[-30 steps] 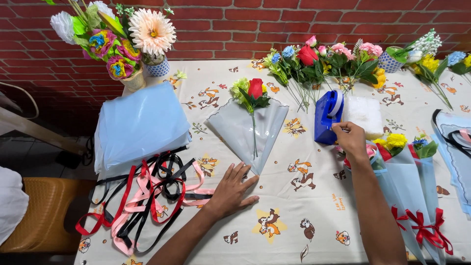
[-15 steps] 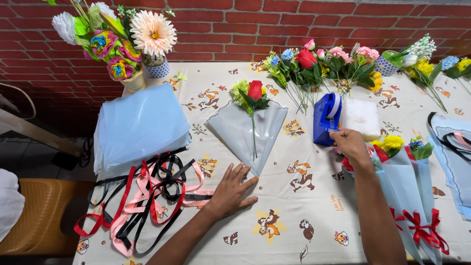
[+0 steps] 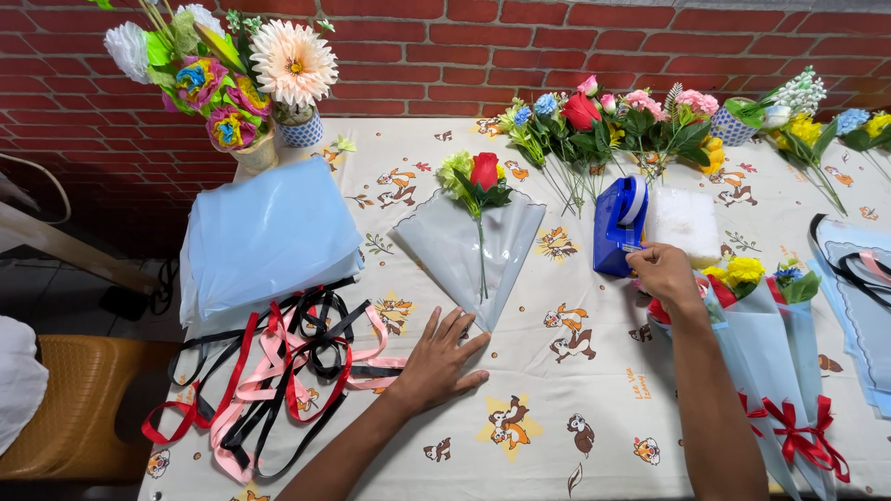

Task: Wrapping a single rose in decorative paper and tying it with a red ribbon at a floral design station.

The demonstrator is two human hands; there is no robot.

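Left hand (image 3: 436, 357): lies flat on the desk (image 3: 575, 408), palm down, grip spread and holding nothing; fingertips just beside the lower tip of the wrapping sheet (image 3: 464, 246).
Right hand (image 3: 661, 271): at the front of the blue tape dispenser (image 3: 619, 223), grip pressed together on the tape end.
Wrapping sheet: pale blue, folded to a cone shape, flat on the desk between the two hands.
Red rose (image 3: 484, 173): lies on the sheet, bloom toward the brick wall, stem pointing at the left hand.
Ribbons (image 3: 278, 371): a loose tangle of pink, red and black, left of the left hand.
Sheet stack (image 3: 264, 237): pale blue, above the ribbons.
Wrapped bouquets (image 3: 770, 343): right of the right arm, tied with red bows.
Loose flowers (image 3: 603, 121): along the wall.
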